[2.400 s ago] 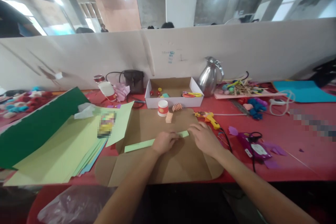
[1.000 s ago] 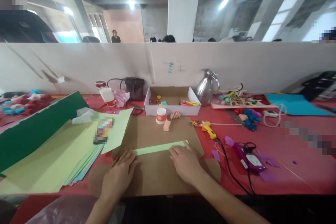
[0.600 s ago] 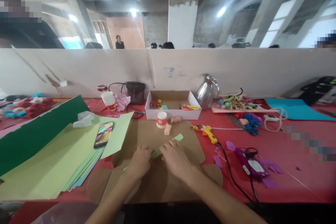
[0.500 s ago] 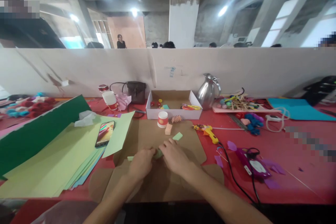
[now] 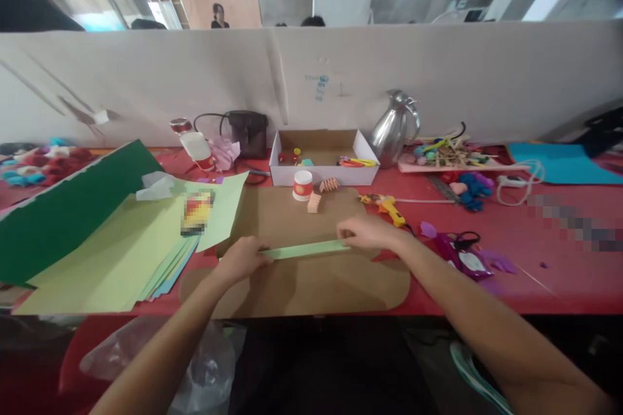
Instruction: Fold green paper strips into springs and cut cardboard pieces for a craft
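Head view: left hand [image 5: 242, 260] and right hand [image 5: 366, 233] grip pale-green paper strip [image 5: 307, 250] by its ends, between side edges of cardboard [image 5: 316, 288]. Probably light, limp, crease-prone; ends best.

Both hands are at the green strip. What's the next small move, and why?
Probably fold the right end of the green strip over with the right hand while the left hand steadies the rest: the strip runs straight between the hands, the right one is by that end, and a pleated orange piece beyond suggests folding.
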`<state>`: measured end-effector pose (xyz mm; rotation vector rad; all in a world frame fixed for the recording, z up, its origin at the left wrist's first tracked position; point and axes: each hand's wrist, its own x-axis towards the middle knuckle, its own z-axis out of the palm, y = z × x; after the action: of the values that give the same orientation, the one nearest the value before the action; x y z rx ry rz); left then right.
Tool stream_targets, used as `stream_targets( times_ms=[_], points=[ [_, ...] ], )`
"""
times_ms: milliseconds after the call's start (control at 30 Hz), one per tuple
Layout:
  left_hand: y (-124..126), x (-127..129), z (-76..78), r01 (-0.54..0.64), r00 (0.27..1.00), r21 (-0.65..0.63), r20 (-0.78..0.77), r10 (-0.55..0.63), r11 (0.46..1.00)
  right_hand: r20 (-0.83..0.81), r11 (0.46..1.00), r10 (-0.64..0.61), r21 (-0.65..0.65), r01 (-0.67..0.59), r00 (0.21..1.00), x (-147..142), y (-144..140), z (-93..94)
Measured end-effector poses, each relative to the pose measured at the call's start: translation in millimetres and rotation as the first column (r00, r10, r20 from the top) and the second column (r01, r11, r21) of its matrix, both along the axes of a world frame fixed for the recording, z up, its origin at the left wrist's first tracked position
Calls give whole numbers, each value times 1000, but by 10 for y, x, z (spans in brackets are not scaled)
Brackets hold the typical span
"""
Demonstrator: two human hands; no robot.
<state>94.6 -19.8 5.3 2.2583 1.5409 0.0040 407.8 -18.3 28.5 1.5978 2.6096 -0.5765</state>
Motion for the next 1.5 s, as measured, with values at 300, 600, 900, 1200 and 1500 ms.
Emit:
stream_targets(
  times_ms=[300, 600, 900, 1200, 1500],
  points=[
    [-6, -221, -23, 9, 973, -211, 227, 40, 977, -471, 970, -238, -63, 237, 849, 112, -68, -256],
    [-10, -384, -72, -40, 860, -381, 457, 226, 924, -612, 840, -541, -430, 331, 577, 108, -208, -415],
    [-313, -284, -277, -440, 871, 313, 376, 316, 842, -657, 753, -627, -374, 541, 418, 219, -140, -747],
    [-664, -344, -121, -404, 857, 698, 62, 512, 591, -406, 694, -349, 493, 524, 844, 176, -93, -966],
    [-325, -630, -124, -676, 736, 530, 464, 493, 512, -154, 752, -188, 612, 244, 970, -207, -451, -886]
  ],
)
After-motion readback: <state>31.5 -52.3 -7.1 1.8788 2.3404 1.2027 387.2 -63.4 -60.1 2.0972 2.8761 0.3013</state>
